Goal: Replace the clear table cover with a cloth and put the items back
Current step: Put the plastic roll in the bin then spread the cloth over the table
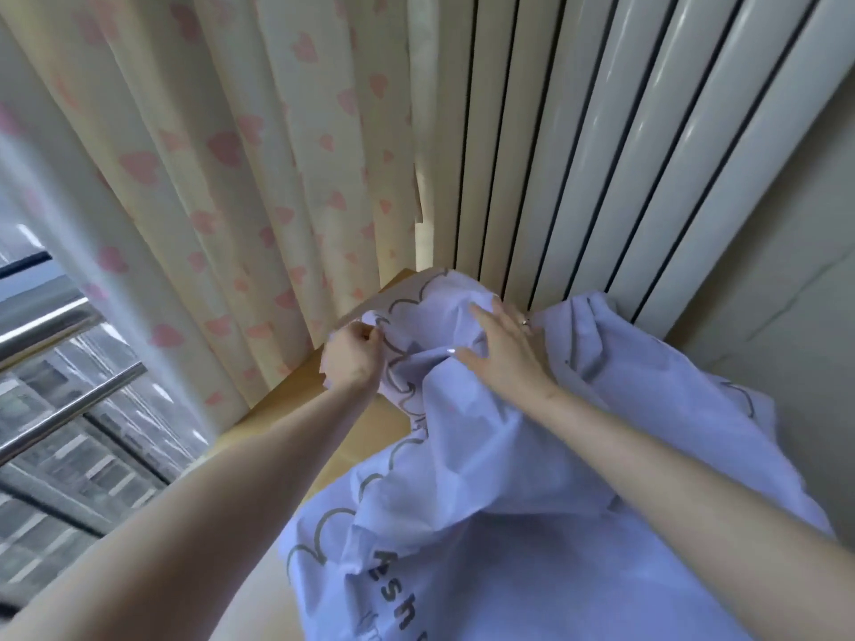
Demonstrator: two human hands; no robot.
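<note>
A pale lilac cloth [499, 455] with a grey scalloped border and grey lettering lies rumpled over a light wooden table [296, 386]. My left hand [354, 358] pinches the cloth's far left edge near the table's back corner. Laid flat on a bunched fold a little to the right is my right hand [502, 351], fingers spread, a ring on one finger. Bare wood shows along the left side of the table. No clear cover and no table items are visible.
A cream curtain [208, 155] with pink hearts hangs just left of the table. A white ribbed radiator [601, 155] stands behind it. At far left, a window [69, 432] with metal rails [55, 326].
</note>
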